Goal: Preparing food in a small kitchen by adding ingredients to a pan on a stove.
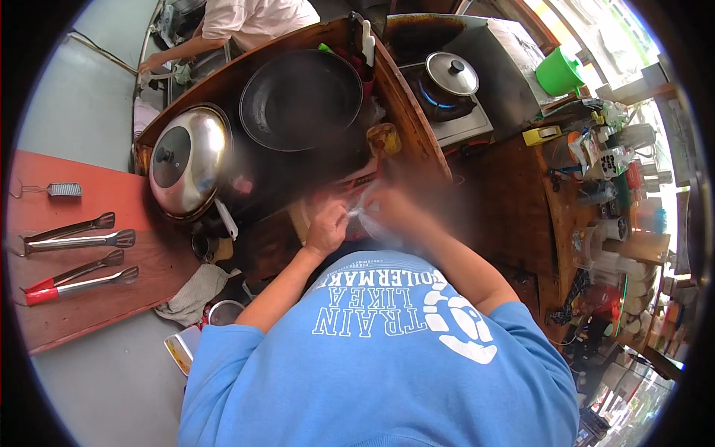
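My left hand (pixel 327 228) pinches the gathered part of a clear plastic bag (pixel 373 226) close to my body. On the bag's other side is my right hand (pixel 395 208), blurred, with its fingers at the plastic; its exact grip cannot be told. The bag's contents are unclear. Just beyond my hands, a small container with yellowish contents (pixel 384 139) stands inside the wooden counter edge. A large black wok (pixel 300 100) lies farther off, and a domed metal lid (pixel 191 162) with a dark centre covers a pan to the left.
A lidded pot (pixel 451 75) sits over a blue flame on a gas stove (pixel 466 125). Metal tongs (pixel 81 240) and a small grater (pixel 64 189) hang at the left. A green plastic container (pixel 558 72) stands at upper right. Another person (pixel 246 25) works beyond the counter.
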Demonstrator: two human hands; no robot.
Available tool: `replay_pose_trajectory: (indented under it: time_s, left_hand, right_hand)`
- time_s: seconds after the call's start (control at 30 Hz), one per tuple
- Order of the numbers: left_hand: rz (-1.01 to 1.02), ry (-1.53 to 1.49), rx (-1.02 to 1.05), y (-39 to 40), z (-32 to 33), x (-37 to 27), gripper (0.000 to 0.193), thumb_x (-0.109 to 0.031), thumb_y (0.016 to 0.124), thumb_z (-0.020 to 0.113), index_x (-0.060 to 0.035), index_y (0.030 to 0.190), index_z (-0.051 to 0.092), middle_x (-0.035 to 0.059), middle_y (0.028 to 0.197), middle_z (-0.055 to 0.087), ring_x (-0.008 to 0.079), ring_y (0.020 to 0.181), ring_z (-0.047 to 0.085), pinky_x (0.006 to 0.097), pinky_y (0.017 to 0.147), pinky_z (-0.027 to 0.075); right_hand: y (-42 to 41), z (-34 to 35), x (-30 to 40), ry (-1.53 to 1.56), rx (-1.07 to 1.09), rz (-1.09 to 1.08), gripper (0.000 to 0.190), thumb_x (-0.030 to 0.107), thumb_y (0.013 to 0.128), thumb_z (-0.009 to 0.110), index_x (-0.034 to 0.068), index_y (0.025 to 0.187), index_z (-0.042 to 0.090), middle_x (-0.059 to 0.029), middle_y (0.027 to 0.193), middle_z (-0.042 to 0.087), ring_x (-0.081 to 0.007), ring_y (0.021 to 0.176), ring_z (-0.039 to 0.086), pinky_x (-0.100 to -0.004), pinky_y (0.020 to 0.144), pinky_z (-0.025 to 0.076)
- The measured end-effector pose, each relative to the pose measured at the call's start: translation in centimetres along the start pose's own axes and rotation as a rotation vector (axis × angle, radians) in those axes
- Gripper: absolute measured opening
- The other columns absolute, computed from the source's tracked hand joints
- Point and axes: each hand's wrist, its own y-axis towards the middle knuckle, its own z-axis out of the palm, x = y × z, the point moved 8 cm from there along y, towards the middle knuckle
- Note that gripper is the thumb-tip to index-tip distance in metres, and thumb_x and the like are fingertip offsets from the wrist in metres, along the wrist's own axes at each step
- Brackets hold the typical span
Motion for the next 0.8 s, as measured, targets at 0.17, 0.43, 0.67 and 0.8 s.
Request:
replay_pose_trajectory:
  time_s: [0.17,0.43,0.67,0.8]
  left_hand:
    - [-0.087,0.03,-0.012,0.2,-1.8,1.3,0.013,0.001,0.076,0.066,-0.0021,0.085,0.057,0.0158,0.1,0.064,0.0379,0.098,0.064,0.0473,0.107,0.044]
    - [-0.004,0.257,0.058,2.0,-2.6,-0.9,0.015,-0.011,0.072,0.07,-0.0068,0.084,0.061,0.0118,0.09,0.063,0.0315,0.092,0.061,0.0427,0.08,0.045]
    - [0.099,0.295,0.226,3.4,-0.1,-0.6,0.011,-0.014,0.076,0.069,-0.0086,0.082,0.062,0.0081,0.082,0.066,0.0283,0.086,0.061,0.0411,0.077,0.043]
    - [-0.008,0.323,0.21,3.2,-1.8,1.1,0.011,-0.012,0.077,0.068,-0.0076,0.079,0.058,0.0086,0.076,0.062,0.0288,0.084,0.062,0.0403,0.074,0.043]
  right_hand:
    - [-0.1,-0.5,3.7,-0.207,0.005,-0.065,0.014,0.01,0.074,0.072,0.002,0.085,0.067,-0.0171,0.085,0.069,-0.0377,0.083,0.066,-0.0427,0.075,0.052]
    - [1.1,1.2,1.1,-0.308,-0.007,-0.087,0.013,0.009,0.074,0.068,0.002,0.081,0.06,-0.0151,0.087,0.062,-0.037,0.086,0.063,-0.0458,0.073,0.05]
    - [2.3,1.8,0.6,-0.217,-0.039,-0.276,0.014,0.004,0.071,0.067,0.001,0.078,0.055,-0.0156,0.081,0.058,-0.0373,0.085,0.061,-0.0435,0.072,0.048]
    - [2.1,1.3,-2.1,-0.019,-0.009,0.022,0.014,0.0,0.07,0.067,0.001,0.077,0.055,-0.017,0.078,0.059,-0.0374,0.081,0.059,-0.0424,0.071,0.047]
